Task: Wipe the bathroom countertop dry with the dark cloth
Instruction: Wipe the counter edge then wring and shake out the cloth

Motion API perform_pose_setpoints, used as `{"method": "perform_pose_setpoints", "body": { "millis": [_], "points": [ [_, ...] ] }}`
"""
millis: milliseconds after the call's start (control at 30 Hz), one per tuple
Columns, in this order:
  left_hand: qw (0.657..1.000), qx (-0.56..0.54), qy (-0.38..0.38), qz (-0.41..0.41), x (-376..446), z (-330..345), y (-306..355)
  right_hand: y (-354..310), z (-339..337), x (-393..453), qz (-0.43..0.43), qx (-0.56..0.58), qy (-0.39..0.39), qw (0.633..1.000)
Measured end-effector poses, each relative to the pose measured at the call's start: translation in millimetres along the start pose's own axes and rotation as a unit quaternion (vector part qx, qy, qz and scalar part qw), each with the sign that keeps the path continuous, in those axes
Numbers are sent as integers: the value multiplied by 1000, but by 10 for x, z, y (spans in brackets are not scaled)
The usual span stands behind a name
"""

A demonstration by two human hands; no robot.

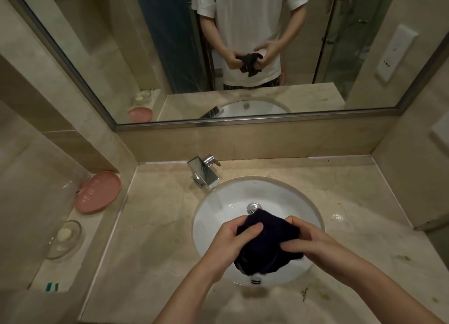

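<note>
Head view: both hands, left hand (pixel 224 242) and right hand (pixel 320 244), grip the cloth (pixel 266 244) above the sink (pixel 218 207) in a beige stone table (pixel 158 216), below a mirror (pixel 121 44).

Your dark cloth (pixel 266 246) reads navy-black, without pattern. The counter (pixel 158 226) you face is beige marble with faint veining and brown stains near its front edge. The sink (pixel 218 209) is plain white, the faucet (pixel 205 173) mirror chrome, the dish (pixel 98 192) salmon pink, the soap dish (pixel 64 238) clear glass.
</note>
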State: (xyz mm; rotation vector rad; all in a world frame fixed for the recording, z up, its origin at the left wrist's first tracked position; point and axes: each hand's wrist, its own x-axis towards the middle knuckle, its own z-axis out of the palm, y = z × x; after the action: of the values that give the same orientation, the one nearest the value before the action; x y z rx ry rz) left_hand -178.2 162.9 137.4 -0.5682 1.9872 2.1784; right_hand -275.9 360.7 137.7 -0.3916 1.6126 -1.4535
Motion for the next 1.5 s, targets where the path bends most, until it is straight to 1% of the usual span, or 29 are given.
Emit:
{"method": "perform_pose_setpoints", "body": {
  "millis": [100, 167, 233, 367, 433, 533, 600, 667, 733, 833, 900, 967, 1000, 1100, 1167, 1233, 1333, 1433, 1500],
  "points": [
    [1000, 11, -6, 26, 8, -15, 30, -29, -5, -21, 5, -2, 13, 1000],
    [999, 31, -20, 26, 13, -27, 50, -30, 24, -23, 30, -40, -10, 999],
    [998, 44, -35, 25, 16, -26, 53, -18, 27, -16, 17, -67, -10, 998],
    [1000, 9, -21, 19, 30, -24, 49, -17, 40, -36, -61, 7, 92, 994],
    [1000, 23, -19, 11, 39, -10, 34, -13, 64, -50, -72, 41, 114, 990],
    [997, 74, -23, -2, 39, 45, -40, 22, 50, -48, -77, 90, 131, 984],
    [999, 47, 13, -10, 11, 86, -80, 20, 14, -71, -76, 131, 140, 979],
    [998, 1, 63, -28, -7, 104, -102, 37, -32, -112, -69, 153, 136, 976],
    [996, -29, 75, -29, -18, 128, -109, 87, -70, -147, -64, 127, 135, 981],
    [998, -55, 21, -21, -66, 189, -82, 165, -81, -181, -58, 73, 129, 987],
    [1000, -10, -1, -7, -84, 242, -86, 236, -103, -193, -51, 60, 109, 991],
    [999, 41, 19, 10, -80, 294, -107, 301, -125, -211, -45, 65, 87, 993],
    [998, 39, 37, 15, -81, 320, -123, 339, -140, -214, -39, 68, 82, 994],
    [997, -27, 78, 11, -102, 386, -124, 415, -192, -205, -9, 71, 78, 994],
    [995, -34, 90, 3, -118, 403, -139, 421, -222, -215, 8, 64, 44, 997],
    [996, 9, 85, 0, -146, 406, -168, 452, -255, -228, 16, 57, 2, 998],
    [994, 83, 69, -8, -206, 421, -210, 549, -318, -199, 27, 88, -17, 996],
    [989, 111, 95, -24, -247, 402, -226, 600, -317, -132, 44, 121, -29, 991],
    [985, 120, 115, -40, -273, 330, -241, 591, -279, -80, 36, 103, -37, 993]
  ]
}}
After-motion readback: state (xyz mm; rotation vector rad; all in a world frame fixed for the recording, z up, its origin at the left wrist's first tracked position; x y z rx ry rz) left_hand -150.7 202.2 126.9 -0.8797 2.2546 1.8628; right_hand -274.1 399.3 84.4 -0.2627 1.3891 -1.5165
